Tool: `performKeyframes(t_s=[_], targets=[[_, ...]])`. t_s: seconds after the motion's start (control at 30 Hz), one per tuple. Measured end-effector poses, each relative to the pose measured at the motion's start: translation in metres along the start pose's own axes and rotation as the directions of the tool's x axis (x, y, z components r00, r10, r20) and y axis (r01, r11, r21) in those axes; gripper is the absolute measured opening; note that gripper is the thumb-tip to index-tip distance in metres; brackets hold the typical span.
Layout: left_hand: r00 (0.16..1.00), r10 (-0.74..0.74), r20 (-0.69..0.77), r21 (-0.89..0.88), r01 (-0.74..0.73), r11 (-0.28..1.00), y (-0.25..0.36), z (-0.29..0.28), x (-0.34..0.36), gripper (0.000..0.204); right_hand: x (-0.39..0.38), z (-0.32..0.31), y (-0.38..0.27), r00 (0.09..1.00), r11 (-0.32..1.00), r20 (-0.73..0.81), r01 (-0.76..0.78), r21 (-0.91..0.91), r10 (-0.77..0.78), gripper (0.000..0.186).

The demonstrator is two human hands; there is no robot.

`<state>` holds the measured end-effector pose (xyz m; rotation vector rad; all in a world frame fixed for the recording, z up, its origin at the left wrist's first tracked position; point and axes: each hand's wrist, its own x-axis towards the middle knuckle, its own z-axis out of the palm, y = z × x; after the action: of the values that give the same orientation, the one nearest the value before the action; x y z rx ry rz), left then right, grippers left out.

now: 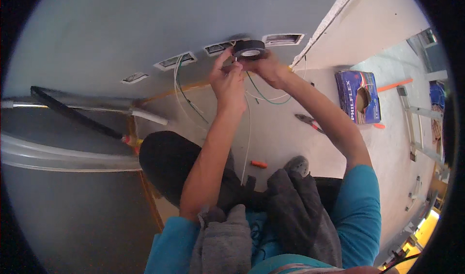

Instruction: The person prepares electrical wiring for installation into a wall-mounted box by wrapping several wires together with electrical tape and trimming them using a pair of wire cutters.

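My right hand (269,70) is closed around a roll of black electrical tape (249,46), held up in front of the grey wall. Beside it, my left hand (226,85) pinches a thin white wire end at its fingertips, just below the roll. How the tape meets the wire is hidden by my fingers. Green wire (254,86) and white wires hang in loops below my hands. More white and green wires come out of a recessed wall box (177,61) to the left. Another wall box (219,48) sits partly behind my hands.
Pliers (310,122) and an orange-handled tool (258,164) lie on the floor. A blue cardboard box (343,92) stands right, near an orange strip (395,84) and a metal ladder (410,121). White pipes (63,153) and a black tube (72,112) lie left.
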<state>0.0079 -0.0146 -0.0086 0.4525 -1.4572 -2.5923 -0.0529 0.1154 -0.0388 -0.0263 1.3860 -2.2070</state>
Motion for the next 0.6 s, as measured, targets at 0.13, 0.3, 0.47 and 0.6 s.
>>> performKeyframes(t_s=[0.13, 0.3, 0.47, 0.6], targets=[[1.000, -0.009, -0.030, 0.095, 0.012, 0.995, 0.006, 0.002, 0.000, 0.039, -0.034, -0.001, -0.032, 0.973, 0.899, 0.001, 0.215, -0.382, -0.232, 0.051], [0.998, -0.052, -0.022, 0.155, 0.055, 0.986, 0.006, -0.004, 0.006, 0.037, -0.039, 0.011, -0.056, 0.836, 0.440, 0.192, 0.449, -0.778, -0.514, 0.049], [0.987, -0.151, -0.053, 0.164, 0.158, 0.974, 0.014, -0.003, 0.010, 0.031, -0.019, 0.034, -0.073, 0.933, 0.398, -0.110, 0.039, -0.917, -0.344, 0.067], [0.983, -0.145, -0.108, 0.153, 0.161, 0.975, 0.014, -0.001, 0.009, 0.027, -0.010, 0.037, -0.060, 0.895, 0.236, -0.010, 0.107, -0.966, -0.446, 0.059]])
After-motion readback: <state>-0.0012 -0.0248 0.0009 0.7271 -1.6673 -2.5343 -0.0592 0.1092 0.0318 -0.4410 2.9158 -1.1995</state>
